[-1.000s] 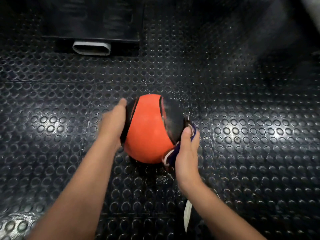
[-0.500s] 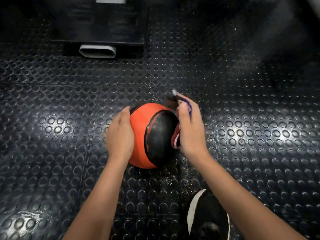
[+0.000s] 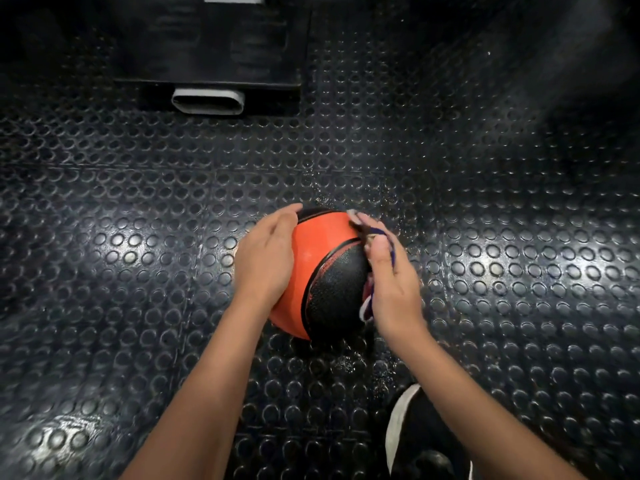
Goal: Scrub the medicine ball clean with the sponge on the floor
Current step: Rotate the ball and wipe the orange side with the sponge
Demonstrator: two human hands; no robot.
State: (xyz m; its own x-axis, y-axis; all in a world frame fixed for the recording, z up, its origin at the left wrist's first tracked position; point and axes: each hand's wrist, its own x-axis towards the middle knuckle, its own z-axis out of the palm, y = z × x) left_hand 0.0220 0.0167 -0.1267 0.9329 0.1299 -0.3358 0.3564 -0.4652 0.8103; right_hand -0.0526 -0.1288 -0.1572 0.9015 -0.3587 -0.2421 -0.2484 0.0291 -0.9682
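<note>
The medicine ball is rested on the studded rubber floor, directly ahead of the person and between the two forearms; it is orange with black panels, one black panel being turned toward the camera.

The left hand is laid flat against the ball's left side, fingers straight and together, nothing being gripped; this is judged to be a brace, so that the ball is kept from rolling away under the scrubbing pressure.

The right hand is held against the ball's upper right, with its fingers curled round the sponge, of which only purple, white and red edges are seen past the palm and at the fingertips; the sponge is pressed to the surface, and the two hands are set on opposite sides so that each push is met by the other.

Droplets or flecks are scattered on the floor round the ball, which suggests that scrubbing is under way; how much of the ball has been cleaned cannot be told.

A dark shoe with a white edge is planted near the right forearm; a dark base with a pale tube end stands well beyond the ball.
</note>
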